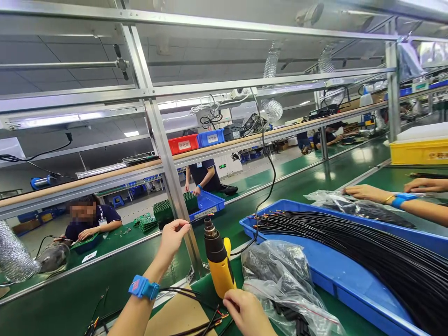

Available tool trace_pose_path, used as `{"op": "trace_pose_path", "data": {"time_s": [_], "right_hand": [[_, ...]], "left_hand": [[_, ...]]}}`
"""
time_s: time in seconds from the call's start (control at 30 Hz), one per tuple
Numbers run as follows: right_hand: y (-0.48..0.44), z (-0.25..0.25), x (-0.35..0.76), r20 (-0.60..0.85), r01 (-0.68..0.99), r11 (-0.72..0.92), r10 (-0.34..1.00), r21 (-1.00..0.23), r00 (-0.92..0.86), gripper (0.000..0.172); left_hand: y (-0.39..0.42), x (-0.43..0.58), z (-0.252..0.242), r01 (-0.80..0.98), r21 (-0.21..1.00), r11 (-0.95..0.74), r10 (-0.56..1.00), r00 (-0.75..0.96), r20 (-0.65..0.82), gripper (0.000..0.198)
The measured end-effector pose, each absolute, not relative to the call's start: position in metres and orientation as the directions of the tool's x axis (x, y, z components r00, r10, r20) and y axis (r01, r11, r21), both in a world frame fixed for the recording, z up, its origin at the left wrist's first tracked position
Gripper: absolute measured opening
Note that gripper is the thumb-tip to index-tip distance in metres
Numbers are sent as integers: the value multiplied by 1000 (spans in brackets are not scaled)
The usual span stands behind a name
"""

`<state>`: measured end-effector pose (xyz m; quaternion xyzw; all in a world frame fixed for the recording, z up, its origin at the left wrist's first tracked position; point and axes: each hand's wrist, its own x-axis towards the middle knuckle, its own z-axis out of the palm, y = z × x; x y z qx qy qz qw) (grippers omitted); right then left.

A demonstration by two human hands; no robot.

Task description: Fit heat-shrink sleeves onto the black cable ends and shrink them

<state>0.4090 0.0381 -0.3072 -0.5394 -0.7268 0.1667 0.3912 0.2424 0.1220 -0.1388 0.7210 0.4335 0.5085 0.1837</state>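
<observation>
My left hand point(174, 240), with a blue strap on its wrist, is raised left of the heat gun's nozzle. Its thumb and fingertips pinch a thin dark wire, whose end points toward the nozzle. The yellow and black heat gun point(220, 266) stands upright, nozzle up. Low in front of its base, my right hand point(248, 312) has its fingers pressed together; what they hold, if anything, is hidden. Beside that hand lie several black cables point(210, 325) with red, yellow and orange wire ends, partly over a brown cardboard sheet point(175, 313).
Right of the heat gun are clear plastic bags point(276, 266) of black pieces and a blue tray point(336, 284) of long black cables. A co-worker's hands point(371, 192) are beyond it. A metal post point(171, 186) and hanging black cord point(271, 172) stand ahead. Other people work across the bench.
</observation>
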Motion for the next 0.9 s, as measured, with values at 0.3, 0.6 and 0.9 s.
{"op": "trace_pose_path", "data": {"time_s": [0.3, 0.6, 0.9], "right_hand": [[43, -308, 422, 386, 775, 286, 921, -564, -58, 25], [50, -309, 436, 247, 887, 125, 969, -444, -13, 29], [43, -317, 414, 187, 915, 258, 960, -310, -208, 25]], "left_hand": [[131, 249, -133, 478, 687, -547, 815, 117, 568, 24], [140, 252, -134, 488, 686, -540, 823, 134, 552, 23], [139, 255, -131, 495, 681, -540, 823, 144, 549, 22]]}}
